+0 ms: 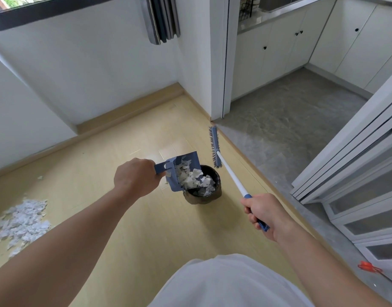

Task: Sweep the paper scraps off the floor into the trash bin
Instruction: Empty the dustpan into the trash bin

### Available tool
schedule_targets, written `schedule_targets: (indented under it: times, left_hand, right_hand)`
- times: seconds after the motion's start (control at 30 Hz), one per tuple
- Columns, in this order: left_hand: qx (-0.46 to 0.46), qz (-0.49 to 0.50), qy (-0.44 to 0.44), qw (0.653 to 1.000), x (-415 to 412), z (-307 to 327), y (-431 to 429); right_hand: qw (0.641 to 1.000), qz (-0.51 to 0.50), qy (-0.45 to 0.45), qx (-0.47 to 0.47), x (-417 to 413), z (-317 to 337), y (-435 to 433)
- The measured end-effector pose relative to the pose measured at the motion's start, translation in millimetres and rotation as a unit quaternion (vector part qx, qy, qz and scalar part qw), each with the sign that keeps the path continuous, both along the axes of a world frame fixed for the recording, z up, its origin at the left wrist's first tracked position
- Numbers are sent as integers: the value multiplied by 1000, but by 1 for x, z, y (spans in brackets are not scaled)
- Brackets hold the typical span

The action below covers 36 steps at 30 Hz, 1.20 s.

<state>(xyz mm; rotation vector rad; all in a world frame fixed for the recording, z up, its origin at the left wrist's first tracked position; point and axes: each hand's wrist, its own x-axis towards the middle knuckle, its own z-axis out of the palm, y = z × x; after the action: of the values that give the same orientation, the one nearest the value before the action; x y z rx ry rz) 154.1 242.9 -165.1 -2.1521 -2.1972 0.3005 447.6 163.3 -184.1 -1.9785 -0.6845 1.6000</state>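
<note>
Paper scraps [191, 179] fill the blue dustpan [186, 160] that the left hand [135, 177] holds by its short handle, with the fingers curled tight round it. The dustpan is tipped over the trash bin [205, 197], with its open edge down at the bin's mouth. Some scraps already lie inside the bin. The right hand [262, 214] grips the broom [231, 177], fingers wrapped round the blue end of the white stick. The broom head [214, 147] is up in the air, just beside the bin on its far right side, and it touches nothing. Further out to the left, a big pile [20, 220] of scraps lies on the yellow wood floor [146, 229], well apart from the bin, with a few small bits near it. So the step now looks like dumping one load into the bin. I think the job is only partly done, since so much paper is on the floor. Next, the dustpan likely needs more tilt or a small shake, so the last scraps slide out and none fall past the rim. Then both tools must go over to the pile for another scoop.
</note>
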Motion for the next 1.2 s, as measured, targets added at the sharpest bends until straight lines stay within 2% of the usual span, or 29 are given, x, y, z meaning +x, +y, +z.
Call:
schedule_targets:
  times: [1.2]
  left_hand:
    - [11,-61,42,997,15,5,5]
  right_hand:
    - [1000,-2,1,5,7,-6,-11]
